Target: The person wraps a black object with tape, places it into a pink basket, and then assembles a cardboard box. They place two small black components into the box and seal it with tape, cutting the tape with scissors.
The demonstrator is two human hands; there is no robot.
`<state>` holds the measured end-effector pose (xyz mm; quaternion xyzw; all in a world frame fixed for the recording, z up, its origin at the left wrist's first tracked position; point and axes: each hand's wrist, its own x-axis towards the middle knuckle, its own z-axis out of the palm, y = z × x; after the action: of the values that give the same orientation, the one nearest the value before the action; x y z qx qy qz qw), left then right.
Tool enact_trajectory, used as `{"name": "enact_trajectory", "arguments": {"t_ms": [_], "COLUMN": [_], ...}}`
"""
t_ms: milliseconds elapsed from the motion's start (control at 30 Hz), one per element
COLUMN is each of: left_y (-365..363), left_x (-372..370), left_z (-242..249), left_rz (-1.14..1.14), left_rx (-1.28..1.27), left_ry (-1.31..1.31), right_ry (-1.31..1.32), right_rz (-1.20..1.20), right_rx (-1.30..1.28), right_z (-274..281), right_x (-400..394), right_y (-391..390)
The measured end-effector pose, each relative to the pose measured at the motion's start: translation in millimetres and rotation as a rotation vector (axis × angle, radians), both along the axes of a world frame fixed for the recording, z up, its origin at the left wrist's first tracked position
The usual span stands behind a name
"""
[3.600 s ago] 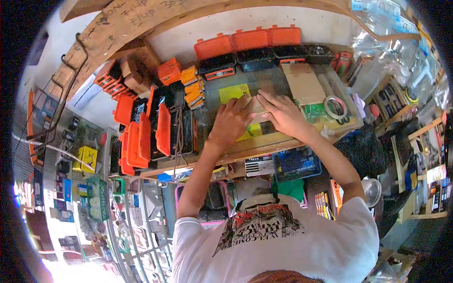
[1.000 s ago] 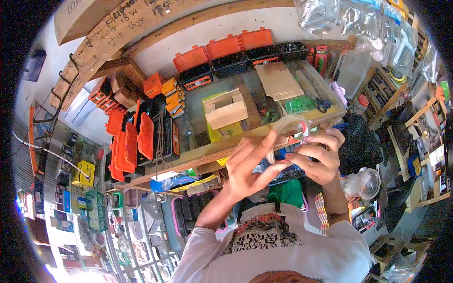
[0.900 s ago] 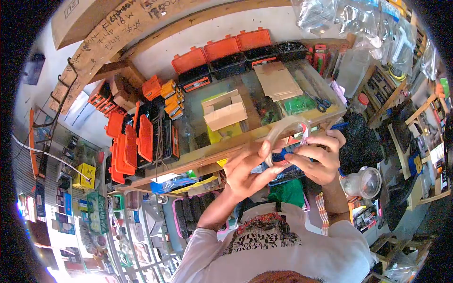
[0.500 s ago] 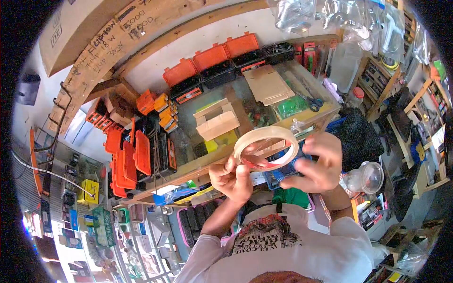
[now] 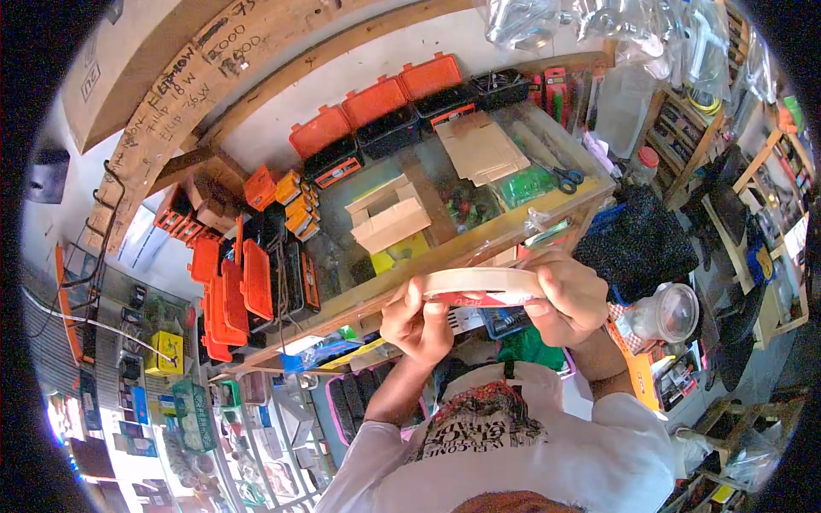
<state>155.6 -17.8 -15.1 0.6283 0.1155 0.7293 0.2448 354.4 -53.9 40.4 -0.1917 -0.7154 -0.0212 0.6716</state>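
Note:
A roll of masking tape (image 5: 481,280) is held up in front of my chest, turned nearly edge-on, with red printing showing on its inner core. My left hand (image 5: 416,321) pinches the roll's left side between thumb and fingers. On the right side, my right hand (image 5: 569,297) grips it with the thumb below and fingers above. Behind the roll, on the glass-topped counter (image 5: 333,248), sit an open small cardboard box (image 5: 389,215) and a flattened piece of cardboard (image 5: 481,150). Dark-handled scissors (image 5: 565,178) lie at the counter's right end, beside a green packet (image 5: 523,187).
Open orange-lidded toolboxes (image 5: 372,107) line the back of the counter, and more orange cases (image 5: 227,299) stand at its left. Small yellow-orange boxes (image 5: 297,203) are stacked near them. Plastic bags (image 5: 616,30) hang at upper right. A clear plastic jar (image 5: 671,312) is to my right.
The tape roll has tipped from showing its open ring to nearly edge-on. My right hand, loose and blurred beside it before, has closed on its right side.

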Motion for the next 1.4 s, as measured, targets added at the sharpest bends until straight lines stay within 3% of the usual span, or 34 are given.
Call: {"name": "enact_trajectory", "arguments": {"t_ms": [167, 233, 300, 467, 700, 900, 1200, 1300, 1400], "left_y": [-2.7, -0.3, -1.3, -4.8, -2.0, -5.4, -17.3, -19.7, -16.9], "left_x": [-0.2, -7.7, 3.5, -14.8, -19.7, -20.3, -17.6, -20.0, -20.7], "left_z": [2.8, 27.1, 62.4, 79.1, 80.9, 87.4, 97.2, 98.5, 89.9], "left_rz": [-0.03, -0.028, -0.1, -0.168, -0.229, -0.254, -0.205, -0.194, -0.257], "left_rx": [-0.055, 0.095, 0.278, 0.281, 0.352, 0.372, 0.401, 0.384, 0.398], "left_ry": [-0.048, 0.265, 0.339, 0.56, 0.556, 0.622, 0.654, 0.705, 0.606], "right_ry": [-0.01, -0.046, -0.103, -0.215, -0.202, -0.417, -0.172, -0.271, -0.197], "right_rz": [0.057, 0.061, 0.028, 0.03, 0.119, 0.111, 0.296, 0.262, 0.21], "right_rx": [-0.032, -0.069, -0.093, 0.029, 0.073, 0.034, 0.098, 0.051, 0.137], "right_z": [11.3, 15.5, 15.1, 13.2, 7.8, 21.8, 15.1, 20.2, 21.3], "right_x": [-1.6, -1.5, 0.6, 7.1, 6.1, 8.8, 3.4, 7.3, -2.1], "right_y": [-0.5, -0.8, -2.0, -1.6, -3.7, -8.7, -6.2, -12.7, -13.0]}}
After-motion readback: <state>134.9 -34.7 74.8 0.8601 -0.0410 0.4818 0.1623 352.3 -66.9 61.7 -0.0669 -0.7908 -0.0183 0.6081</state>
